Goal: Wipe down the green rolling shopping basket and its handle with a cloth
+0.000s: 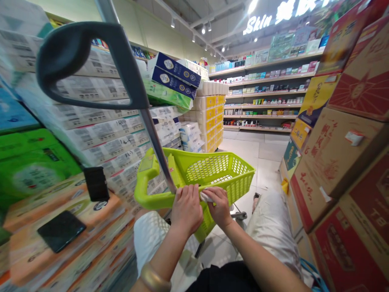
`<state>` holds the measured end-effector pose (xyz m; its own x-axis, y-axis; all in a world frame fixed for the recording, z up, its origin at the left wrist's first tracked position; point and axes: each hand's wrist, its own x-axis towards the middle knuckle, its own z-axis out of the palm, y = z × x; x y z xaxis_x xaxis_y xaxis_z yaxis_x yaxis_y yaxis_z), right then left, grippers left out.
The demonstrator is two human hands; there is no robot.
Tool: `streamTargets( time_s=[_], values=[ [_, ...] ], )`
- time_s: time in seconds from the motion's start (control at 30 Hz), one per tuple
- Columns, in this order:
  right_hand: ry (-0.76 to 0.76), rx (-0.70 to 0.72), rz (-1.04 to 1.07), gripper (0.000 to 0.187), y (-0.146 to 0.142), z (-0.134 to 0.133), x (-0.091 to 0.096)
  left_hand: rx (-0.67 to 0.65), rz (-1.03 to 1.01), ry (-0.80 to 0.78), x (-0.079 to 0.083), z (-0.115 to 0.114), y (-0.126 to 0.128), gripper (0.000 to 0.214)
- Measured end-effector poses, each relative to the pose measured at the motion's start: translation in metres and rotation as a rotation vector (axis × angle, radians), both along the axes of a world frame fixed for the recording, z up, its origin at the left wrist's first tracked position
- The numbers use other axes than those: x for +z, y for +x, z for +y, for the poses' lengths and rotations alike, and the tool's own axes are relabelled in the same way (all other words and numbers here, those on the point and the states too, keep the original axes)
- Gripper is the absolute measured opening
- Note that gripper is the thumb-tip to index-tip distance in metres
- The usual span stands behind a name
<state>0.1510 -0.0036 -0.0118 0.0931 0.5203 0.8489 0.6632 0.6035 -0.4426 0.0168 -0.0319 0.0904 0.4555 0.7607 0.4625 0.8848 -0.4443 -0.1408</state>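
A lime-green shopping cart (240,178) with a holed plastic basket stands in front of my knees. My left hand (187,207) has its fingers wrapped over the cart's near edge, beside the foot of a metal pole (153,138). A dark grey loop handle (133,69) sits higher up on that pole. In my right hand (219,206) is a pinched, crumpled white wipe (206,196), pressed against the same green edge just right of my left hand. No goods show inside the visible part of the basket.
Stacked tissue packs (121,134) rise on the left, with a black phone (62,230) and a small black stand (96,183) on an orange pack. Cardboard cartons (340,146) line the right. Beyond the tiled floor (247,150) are stocked shelves (264,91).
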Motion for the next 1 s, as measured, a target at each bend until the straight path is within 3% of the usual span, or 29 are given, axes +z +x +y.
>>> streamTargets(
  time_s=[0.17, 0.23, 0.33, 0.47, 0.57, 0.63, 0.8, 0.9, 1.0],
  values=[
    [0.017, -0.211, 0.153, 0.025, 0.053, 0.016, -0.025, 0.004, -0.009, -0.01, 0.0, -0.002, -0.001, 0.049],
    [0.005, -0.284, 0.217, 0.025, 0.061, 0.02, -0.032, 0.009, -0.007, -0.015, -0.001, -0.002, 0.0, 0.05],
    [-0.007, -0.254, 0.239, 0.027, 0.043, 0.016, -0.028, 0.027, 0.003, -0.018, -0.002, -0.001, 0.001, 0.049],
    [-0.01, -0.012, 0.131, 0.034, -0.001, 0.002, -0.012, 0.023, 0.008, -0.007, -0.003, 0.0, 0.001, 0.049],
    [-0.007, 0.078, 0.081, 0.032, -0.001, 0.0, -0.008, 0.014, 0.013, -0.006, -0.002, -0.001, -0.001, 0.049],
    [-0.009, 0.044, 0.085, 0.03, 0.018, 0.006, -0.014, 0.014, 0.013, -0.012, -0.002, -0.001, -0.002, 0.049],
    [-0.008, -0.241, 0.241, 0.028, 0.064, 0.024, -0.034, 0.008, 0.002, -0.016, -0.005, 0.0, -0.002, 0.051],
    [-0.028, -0.245, 0.265, 0.029, 0.049, 0.021, -0.031, 0.01, 0.0, -0.008, -0.007, 0.002, -0.001, 0.051],
    [-0.034, -0.094, 0.2, 0.033, 0.011, 0.009, -0.016, 0.011, 0.004, 0.005, -0.008, 0.003, 0.0, 0.051]
  ],
)
